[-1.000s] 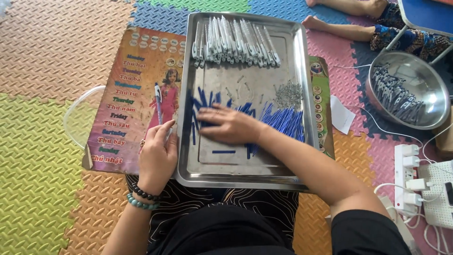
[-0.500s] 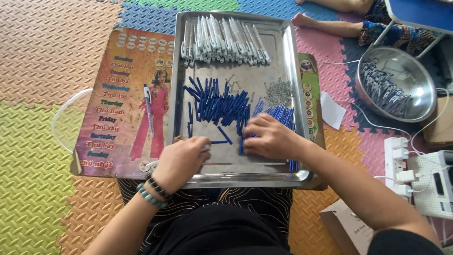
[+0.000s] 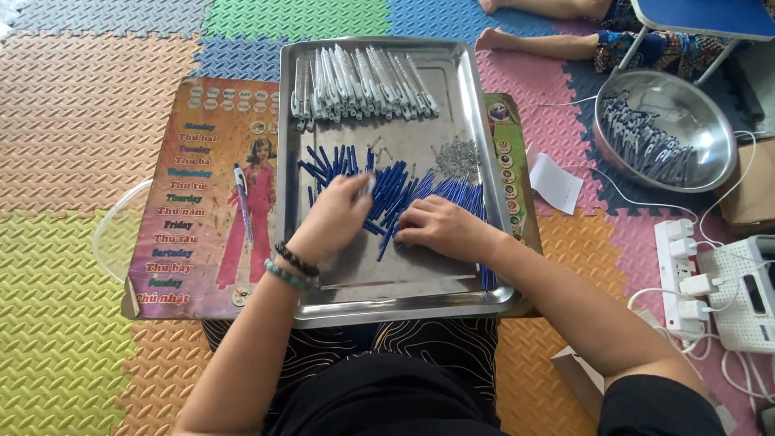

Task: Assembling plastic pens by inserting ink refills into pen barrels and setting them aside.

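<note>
At the middle of the frame, both hands rest in a steel tray (image 3: 452,266) on a heap of blue pen parts (image 3: 404,190). The left hand (image 3: 335,218) pinches a small pale piece (image 3: 370,186) between its fingertips; the right hand (image 3: 440,230) lies flat, fingers spread over the blue parts. White pen barrels (image 3: 359,81) line the tray's upper end; tiny springs (image 3: 458,155) lie just right of the heap.

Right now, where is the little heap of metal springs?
In the head view, the springs lie on the steel tray, toward its right rim, below the row of white pen barrels and just above the blue refills.
</note>
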